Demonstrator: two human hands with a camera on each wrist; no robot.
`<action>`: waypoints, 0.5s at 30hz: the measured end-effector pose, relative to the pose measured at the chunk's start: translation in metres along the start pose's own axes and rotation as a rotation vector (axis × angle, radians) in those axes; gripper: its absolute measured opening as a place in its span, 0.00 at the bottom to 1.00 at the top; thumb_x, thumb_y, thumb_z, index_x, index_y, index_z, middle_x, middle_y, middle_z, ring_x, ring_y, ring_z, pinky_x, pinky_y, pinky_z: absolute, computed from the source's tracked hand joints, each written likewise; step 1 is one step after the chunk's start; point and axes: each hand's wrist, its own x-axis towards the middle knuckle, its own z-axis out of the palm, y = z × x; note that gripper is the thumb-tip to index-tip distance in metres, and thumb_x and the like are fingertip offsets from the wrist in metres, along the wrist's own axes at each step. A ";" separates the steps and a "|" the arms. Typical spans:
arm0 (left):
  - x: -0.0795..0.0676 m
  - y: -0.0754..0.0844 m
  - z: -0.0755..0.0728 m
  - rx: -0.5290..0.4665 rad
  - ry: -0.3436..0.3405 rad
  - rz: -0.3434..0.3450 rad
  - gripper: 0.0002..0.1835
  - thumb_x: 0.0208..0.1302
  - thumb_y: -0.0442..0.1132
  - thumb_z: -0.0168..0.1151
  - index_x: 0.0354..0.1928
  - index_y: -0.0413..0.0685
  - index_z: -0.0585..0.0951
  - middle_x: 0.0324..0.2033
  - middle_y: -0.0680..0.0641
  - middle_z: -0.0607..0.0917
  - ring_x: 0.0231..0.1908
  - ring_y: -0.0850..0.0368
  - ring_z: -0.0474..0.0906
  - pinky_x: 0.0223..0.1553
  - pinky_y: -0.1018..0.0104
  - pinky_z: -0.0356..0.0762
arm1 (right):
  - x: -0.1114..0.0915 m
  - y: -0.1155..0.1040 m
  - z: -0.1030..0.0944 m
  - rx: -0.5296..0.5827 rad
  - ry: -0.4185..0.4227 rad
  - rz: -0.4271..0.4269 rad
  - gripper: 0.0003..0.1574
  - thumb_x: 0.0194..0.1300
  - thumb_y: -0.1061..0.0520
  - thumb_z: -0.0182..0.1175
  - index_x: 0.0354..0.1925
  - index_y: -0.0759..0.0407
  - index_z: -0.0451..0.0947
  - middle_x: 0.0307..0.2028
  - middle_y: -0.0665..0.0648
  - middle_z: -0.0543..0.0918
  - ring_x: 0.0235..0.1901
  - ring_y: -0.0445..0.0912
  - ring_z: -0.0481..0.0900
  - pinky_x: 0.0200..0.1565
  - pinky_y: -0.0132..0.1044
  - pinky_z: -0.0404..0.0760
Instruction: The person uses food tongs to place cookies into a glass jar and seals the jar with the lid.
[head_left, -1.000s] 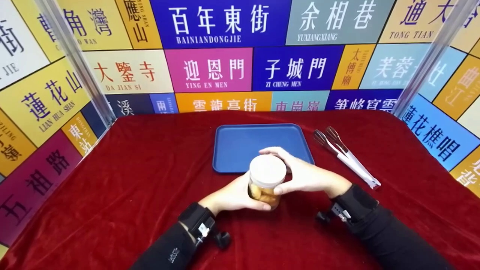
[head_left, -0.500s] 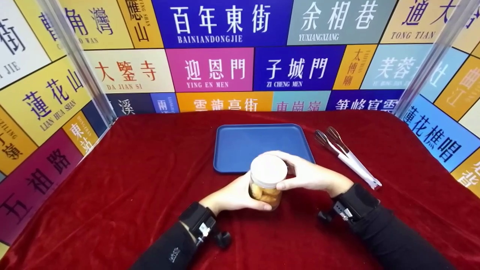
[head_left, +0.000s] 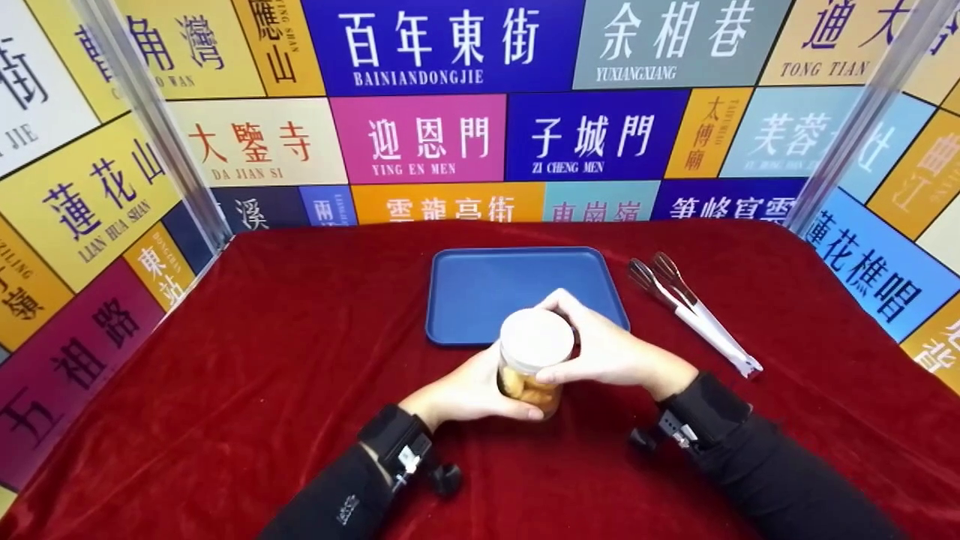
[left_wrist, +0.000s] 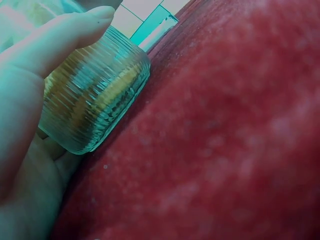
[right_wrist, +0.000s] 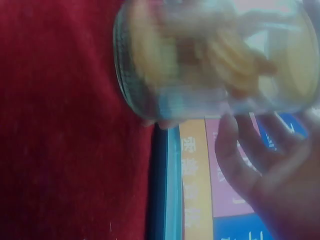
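A clear ribbed jar (head_left: 523,384) with a white lid (head_left: 536,339) stands near the middle of the cloth, holding yellow-brown pieces that look like biscuits. My left hand (head_left: 465,390) grips the jar's body from the left, its thumb across the front. At the lid's right side, my right hand (head_left: 611,354) holds the rim between its thumb in front and its fingers behind. The left wrist view has the jar's ribbed base (left_wrist: 107,95) near the red cloth. In the right wrist view the jar (right_wrist: 200,65) is blurred, with curled fingers (right_wrist: 232,150) by its lid end.
A blue tray (head_left: 517,281) lies just behind the jar. To its right are tongs (head_left: 697,315) with white handles and brown heads. Red cloth (head_left: 225,390) covers the table, and sign-printed panels (head_left: 420,139) stand behind it.
The right hand has shifted slightly around the lid, its thumb moving left along the front rim and its fingers rising behind. The left hand and jar have stayed in place.
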 end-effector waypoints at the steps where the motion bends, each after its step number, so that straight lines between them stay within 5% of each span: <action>1: 0.000 0.000 0.000 0.003 0.001 0.002 0.52 0.53 0.35 0.85 0.77 0.56 0.65 0.63 0.53 0.80 0.64 0.56 0.76 0.72 0.57 0.70 | 0.000 -0.001 0.001 -0.019 0.019 0.010 0.47 0.49 0.49 0.87 0.60 0.50 0.70 0.56 0.48 0.83 0.59 0.47 0.79 0.62 0.43 0.76; 15: 0.001 -0.002 0.000 -0.010 -0.014 0.004 0.53 0.53 0.35 0.85 0.77 0.58 0.63 0.63 0.53 0.79 0.65 0.56 0.76 0.72 0.57 0.69 | 0.000 -0.004 0.002 -0.051 0.020 0.024 0.51 0.47 0.47 0.88 0.62 0.50 0.69 0.56 0.49 0.82 0.58 0.47 0.80 0.62 0.47 0.76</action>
